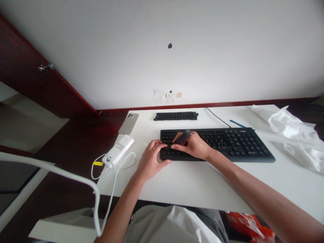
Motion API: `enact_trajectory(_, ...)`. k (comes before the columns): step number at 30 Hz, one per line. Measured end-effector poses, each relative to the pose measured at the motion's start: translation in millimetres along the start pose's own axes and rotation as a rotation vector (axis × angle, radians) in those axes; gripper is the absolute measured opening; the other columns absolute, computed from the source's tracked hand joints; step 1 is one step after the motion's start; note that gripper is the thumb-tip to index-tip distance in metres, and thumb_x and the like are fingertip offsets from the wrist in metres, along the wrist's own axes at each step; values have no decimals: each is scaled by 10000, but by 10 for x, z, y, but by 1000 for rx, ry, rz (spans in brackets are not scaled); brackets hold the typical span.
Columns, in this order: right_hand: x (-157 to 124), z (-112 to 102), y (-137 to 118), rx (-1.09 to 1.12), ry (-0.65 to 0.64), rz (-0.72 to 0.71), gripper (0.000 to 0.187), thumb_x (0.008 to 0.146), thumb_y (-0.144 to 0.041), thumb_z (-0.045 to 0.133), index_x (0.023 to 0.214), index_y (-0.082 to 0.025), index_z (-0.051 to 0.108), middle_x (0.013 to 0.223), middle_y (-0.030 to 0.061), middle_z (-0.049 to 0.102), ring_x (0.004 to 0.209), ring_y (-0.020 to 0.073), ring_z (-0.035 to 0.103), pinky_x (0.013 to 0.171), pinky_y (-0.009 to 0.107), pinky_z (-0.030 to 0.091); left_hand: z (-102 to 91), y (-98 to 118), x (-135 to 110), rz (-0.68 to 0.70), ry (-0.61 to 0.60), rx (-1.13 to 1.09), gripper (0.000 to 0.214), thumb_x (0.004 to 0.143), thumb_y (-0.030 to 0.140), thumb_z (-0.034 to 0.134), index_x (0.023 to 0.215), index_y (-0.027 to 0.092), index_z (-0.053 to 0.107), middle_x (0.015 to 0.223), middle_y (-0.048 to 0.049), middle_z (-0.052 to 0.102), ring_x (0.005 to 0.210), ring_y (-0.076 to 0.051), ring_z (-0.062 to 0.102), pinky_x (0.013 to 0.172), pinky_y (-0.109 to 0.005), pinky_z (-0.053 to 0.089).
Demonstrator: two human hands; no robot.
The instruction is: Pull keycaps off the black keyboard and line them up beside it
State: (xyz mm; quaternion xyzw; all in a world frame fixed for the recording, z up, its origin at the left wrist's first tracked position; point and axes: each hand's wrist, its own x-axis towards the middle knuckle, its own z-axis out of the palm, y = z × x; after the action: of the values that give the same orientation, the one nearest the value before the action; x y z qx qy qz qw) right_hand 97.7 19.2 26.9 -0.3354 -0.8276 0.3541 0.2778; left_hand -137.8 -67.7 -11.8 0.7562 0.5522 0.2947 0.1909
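A black keyboard (249, 143) lies on the white table. The main key area in its middle shows outlined key sockets without caps, while the number pad at the right has its keys. My left hand (151, 158) grips the keyboard's left end, with the thumb at the front edge and bent fingers over the corner. My right hand (194, 145) is closed around a thick, dark, pen-like tool (186, 135), held slanted over the left keys. The tool's tip is hidden by my fingers. Behind the keyboard, loose black keycaps (176, 116) lie together in rows.
A phone (129, 123) lies at the table's back left, near a white power bank (118, 151) with a white cable. A thin blue stick (238, 124) and a crumpled white bag (291, 123) lie at the right. A black cord (217, 116) runs behind the keyboard.
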Motion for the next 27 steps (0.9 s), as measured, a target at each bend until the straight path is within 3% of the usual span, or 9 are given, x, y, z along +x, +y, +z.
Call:
enact_trajectory(8,59,124,18,-97,68,114,410,908,-562,729,830,-159,737,634,29,695,558,157,613,549,272,420,-10,12,0,-7,-2,0,590,798,263,856,1325,312,595,1372,-70,528,1293,-279,563,1114,-453,489)
enact_trajectory(18,98,165,60,-17,128,173,427,881,-568,752,746,-164,728,620,37,716,553,169,636,526,275,414,-8,7,4,4,3,1,579,803,297,863,1323,305,609,1376,-77,541,1287,-287,568,1119,-464,490)
enact_trajectory(23,114,187,51,25,141,145,374,909,-515,743,773,-166,739,635,31,735,565,164,664,536,261,439,-6,-29,39,23,33,-57,294,995,349,651,1279,275,673,1305,-87,589,1174,-237,628,1054,-411,529)
enact_trajectory(27,131,214,52,50,154,166,381,906,-517,745,756,-167,725,639,38,744,574,177,688,540,263,453,4,-58,87,-3,66,-85,245,1037,312,570,1220,263,726,1257,-84,621,1098,-213,658,1000,-379,549)
